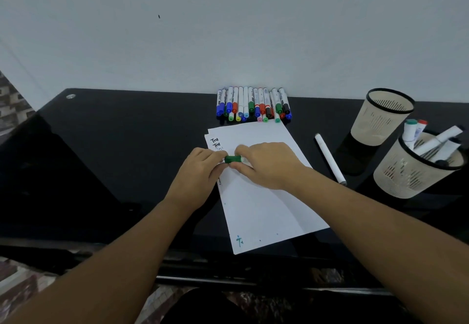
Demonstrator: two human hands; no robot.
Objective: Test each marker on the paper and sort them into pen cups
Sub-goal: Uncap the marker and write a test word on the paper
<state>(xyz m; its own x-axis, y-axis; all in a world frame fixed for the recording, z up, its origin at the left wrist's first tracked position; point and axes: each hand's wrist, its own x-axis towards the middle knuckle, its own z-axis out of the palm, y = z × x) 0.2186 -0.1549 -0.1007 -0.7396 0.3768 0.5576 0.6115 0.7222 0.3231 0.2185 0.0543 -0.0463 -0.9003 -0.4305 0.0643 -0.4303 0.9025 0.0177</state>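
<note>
Both hands meet over the paper (256, 196) in the middle of the frame, holding one green marker (234, 159) between them. Left hand (196, 171) has its fingers curled round the green cap end; right hand (266, 163) has its fingers curled round the white barrel, mostly hiding it. Marker lies roughly level, just above the sheet, near its upper left part. Cannot tell if the cap is fully on or partly pulled. Paper is a white sheet, tilted, on the black glossy tabletop (101, 146); black "Test" scribbles at its upper left corner, a small blue-green mark near its lower left corner. Another sheet edge peeks out under it at upper left. Row of markers (253, 104) lies side by side at the back of the tabletop against the wall (228, 31), centre of frame, caps blue, red, green, black facing the camera. One white marker (330, 158) lies alone on the tabletop right of the paper, slanted. At right of frame two beige mesh pen cups with black rims: the far cup (380, 118) shows nothing inside, the near cup (416, 174) holds several markers (431, 141), green and red caps sticking up.
</note>
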